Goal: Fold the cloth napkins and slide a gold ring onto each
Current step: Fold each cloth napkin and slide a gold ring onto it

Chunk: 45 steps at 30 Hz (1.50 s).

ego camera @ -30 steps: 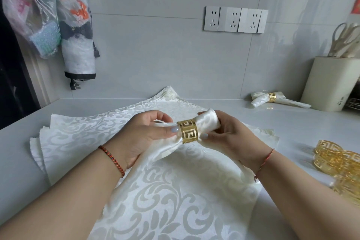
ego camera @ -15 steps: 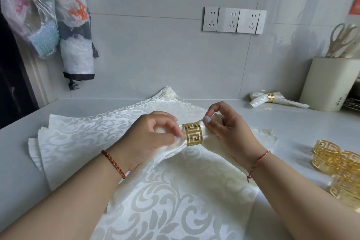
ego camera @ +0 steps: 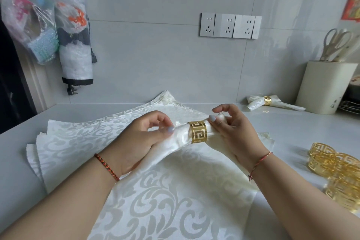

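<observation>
— Where's the napkin?
— Your left hand (ego camera: 140, 138) and right hand (ego camera: 233, 132) both pinch the rolled napkin (ego camera: 176, 142) above the surface (ego camera: 292, 128), gold ring (ego camera: 197, 132) around its middle, between your hands.

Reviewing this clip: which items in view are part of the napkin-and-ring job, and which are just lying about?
Part of the job:
- rolled napkin held by left hand and right hand
- gold ring around it
- flat napkins
- spare rings
- finished napkin

Lying about:
- utensil holder with scissors
- hanging bags
- wall sockets
</observation>
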Tool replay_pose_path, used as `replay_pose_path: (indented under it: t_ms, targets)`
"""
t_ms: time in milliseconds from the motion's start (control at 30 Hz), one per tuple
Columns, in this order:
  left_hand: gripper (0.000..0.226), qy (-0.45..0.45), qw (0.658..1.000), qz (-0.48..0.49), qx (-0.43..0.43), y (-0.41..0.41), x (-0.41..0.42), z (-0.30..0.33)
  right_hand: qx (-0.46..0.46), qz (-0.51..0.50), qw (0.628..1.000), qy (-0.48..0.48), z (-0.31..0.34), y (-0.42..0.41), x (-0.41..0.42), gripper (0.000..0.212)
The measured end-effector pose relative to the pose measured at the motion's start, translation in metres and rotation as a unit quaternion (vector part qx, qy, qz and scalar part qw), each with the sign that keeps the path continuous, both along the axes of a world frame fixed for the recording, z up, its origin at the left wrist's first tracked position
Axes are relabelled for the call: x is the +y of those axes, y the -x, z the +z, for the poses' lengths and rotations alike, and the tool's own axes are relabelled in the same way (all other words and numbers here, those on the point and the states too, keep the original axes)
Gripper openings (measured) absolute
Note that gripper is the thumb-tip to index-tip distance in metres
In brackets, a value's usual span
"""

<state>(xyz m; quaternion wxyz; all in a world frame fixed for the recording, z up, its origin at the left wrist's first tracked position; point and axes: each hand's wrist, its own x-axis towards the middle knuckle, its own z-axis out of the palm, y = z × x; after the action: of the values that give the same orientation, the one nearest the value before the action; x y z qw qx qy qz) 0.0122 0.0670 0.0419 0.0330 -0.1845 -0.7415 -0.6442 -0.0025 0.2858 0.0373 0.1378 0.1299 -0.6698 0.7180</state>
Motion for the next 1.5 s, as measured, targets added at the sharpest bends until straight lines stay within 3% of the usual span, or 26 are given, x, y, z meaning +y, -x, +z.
replay_pose_path:
  t_ms: [100, 233, 400, 533, 633, 733, 900, 1200, 1300, 1400, 1500]
  targets:
    - [0.03, -0.042, 0.998, 0.002, -0.037, 0.0, 0.001, -0.001, -0.039, 0.009, 0.999, 0.026, -0.003, 0.002, 0.005, 0.019]
    - [0.035, -0.1, 0.991, 0.015, -0.086, 0.0, 0.002, -0.004, -0.135, 0.003, 0.988, -0.077, -0.004, 0.005, 0.015, 0.038]
    - [0.058, -0.134, 0.984, 0.036, -0.108, 0.002, 0.008, 0.005, -0.129, -0.036, 0.986, -0.095, 0.011, 0.012, 0.02, 0.026]
    - [0.062, -0.1, 0.989, 0.058, -0.094, 0.015, 0.035, 0.03, -0.085, -0.051, 0.984, -0.146, 0.057, 0.028, 0.043, 0.025]
    - [0.067, -0.031, 0.988, 0.133, -0.073, 0.038, 0.065, 0.042, -0.075, -0.083, 0.969, -0.221, 0.081, 0.04, 0.07, 0.017]
    - [0.057, 0.01, 0.984, 0.16, -0.072, 0.07, 0.109, 0.048, -0.09, -0.161, 0.946, -0.267, 0.084, 0.058, 0.11, 0.018]
    - [0.045, 0.024, 0.987, 0.121, -0.106, 0.119, 0.196, 0.042, -0.12, -0.25, 0.9, -0.338, 0.072, 0.09, 0.194, 0.018]
    - [0.033, 0.072, 0.989, 0.057, -0.115, 0.205, 0.329, 0.012, -0.205, -0.301, 0.843, -0.396, 0.035, 0.166, 0.323, 0.025]
    - [0.03, 0.103, 0.986, 0.076, -0.105, 0.237, 0.355, 0.002, -0.2, -0.326, 0.84, -0.384, 0.027, 0.198, 0.341, 0.027]
    - [0.023, 0.095, 0.984, 0.089, -0.122, 0.268, 0.374, -0.004, -0.207, -0.283, 0.867, -0.354, 0.026, 0.226, 0.355, 0.031]
    - [0.034, 0.077, 0.984, 0.076, -0.138, 0.293, 0.386, -0.013, -0.207, -0.249, 0.884, -0.338, 0.024, 0.249, 0.366, 0.034]
